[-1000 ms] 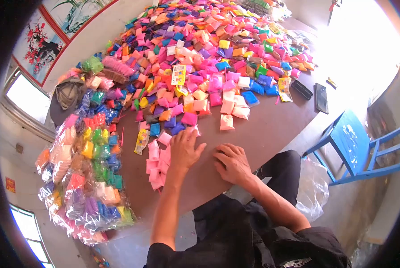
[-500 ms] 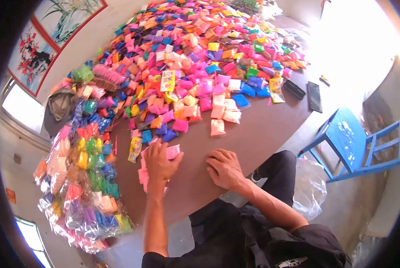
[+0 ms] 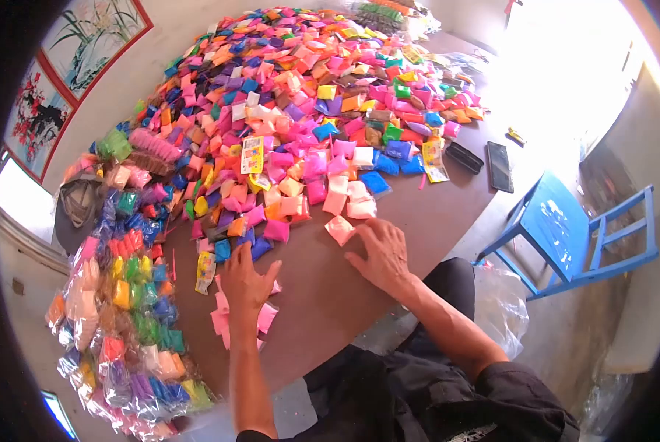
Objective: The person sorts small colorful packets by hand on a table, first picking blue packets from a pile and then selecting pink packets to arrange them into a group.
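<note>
My left hand (image 3: 247, 278) is over the table's left part, fingers stretched forward and thumb spread, its fingertips near a small blue packet (image 3: 261, 247). Under and beside that hand lies a cluster of pink packets (image 3: 267, 317), partly hidden by my palm and wrist. My right hand (image 3: 384, 254) reaches forward with thumb and fingers apart. Its fingertips are right at the edge of a peach packet (image 3: 339, 230), which lies turned at an angle on the brown table (image 3: 311, 295). More peach packets (image 3: 335, 200) lie just beyond it.
A large heap of colourful packets (image 3: 286, 96) covers the table's far side. Bagged packets (image 3: 135, 317) line the left edge. Printed cards (image 3: 252, 155) lie among the packets. A black case (image 3: 464, 158) and a phone-like dark slab (image 3: 500, 166) are at the right edge, near a blue chair (image 3: 562, 228).
My right hand has moved forward to the peach packet, which is now turned. My left hand has shifted forward from the pink packets towards the blue ones. The camera view has shifted slightly.
</note>
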{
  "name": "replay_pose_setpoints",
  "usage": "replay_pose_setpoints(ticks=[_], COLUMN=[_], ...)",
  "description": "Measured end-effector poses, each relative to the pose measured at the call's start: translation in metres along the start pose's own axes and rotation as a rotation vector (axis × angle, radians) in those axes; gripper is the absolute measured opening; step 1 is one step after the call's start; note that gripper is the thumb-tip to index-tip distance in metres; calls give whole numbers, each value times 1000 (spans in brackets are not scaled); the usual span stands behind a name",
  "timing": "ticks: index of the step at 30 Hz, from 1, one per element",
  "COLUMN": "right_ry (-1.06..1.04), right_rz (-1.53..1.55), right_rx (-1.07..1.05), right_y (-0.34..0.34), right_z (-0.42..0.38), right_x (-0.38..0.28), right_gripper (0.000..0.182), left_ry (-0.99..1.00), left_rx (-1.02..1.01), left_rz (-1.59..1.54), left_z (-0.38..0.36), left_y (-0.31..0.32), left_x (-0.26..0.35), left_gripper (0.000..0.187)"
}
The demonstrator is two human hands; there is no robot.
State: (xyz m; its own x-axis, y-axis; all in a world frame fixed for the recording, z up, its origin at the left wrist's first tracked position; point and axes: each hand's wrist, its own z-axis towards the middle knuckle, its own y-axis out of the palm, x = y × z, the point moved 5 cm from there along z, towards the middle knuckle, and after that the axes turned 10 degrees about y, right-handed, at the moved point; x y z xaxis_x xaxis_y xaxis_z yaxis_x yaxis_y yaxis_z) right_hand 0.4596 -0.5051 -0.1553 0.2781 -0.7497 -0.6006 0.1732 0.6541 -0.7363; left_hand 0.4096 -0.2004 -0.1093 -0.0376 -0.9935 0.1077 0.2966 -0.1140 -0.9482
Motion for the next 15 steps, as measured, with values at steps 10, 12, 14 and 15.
replay_pose_setpoints(ticks=[10,12,14,15], right_ry=[142,106,79,66], right_rz=[-53,-25,-45,-54], right_rx=[-28,-76,-75,-74], right_y=[21,31,42,47], right_z=[66,83,99,107], right_x=[15,10,5,3], right_gripper=[101,104,101,99], left_ry=[-38,3,80,102], left_rx=[-119,-95,-3,8], left_rz=[-79,-73,-39,-76], left_z=[69,87,101,110], left_y=[43,52,69,67], left_x=[2,8,7,11], left_gripper=[114,115,117,116])
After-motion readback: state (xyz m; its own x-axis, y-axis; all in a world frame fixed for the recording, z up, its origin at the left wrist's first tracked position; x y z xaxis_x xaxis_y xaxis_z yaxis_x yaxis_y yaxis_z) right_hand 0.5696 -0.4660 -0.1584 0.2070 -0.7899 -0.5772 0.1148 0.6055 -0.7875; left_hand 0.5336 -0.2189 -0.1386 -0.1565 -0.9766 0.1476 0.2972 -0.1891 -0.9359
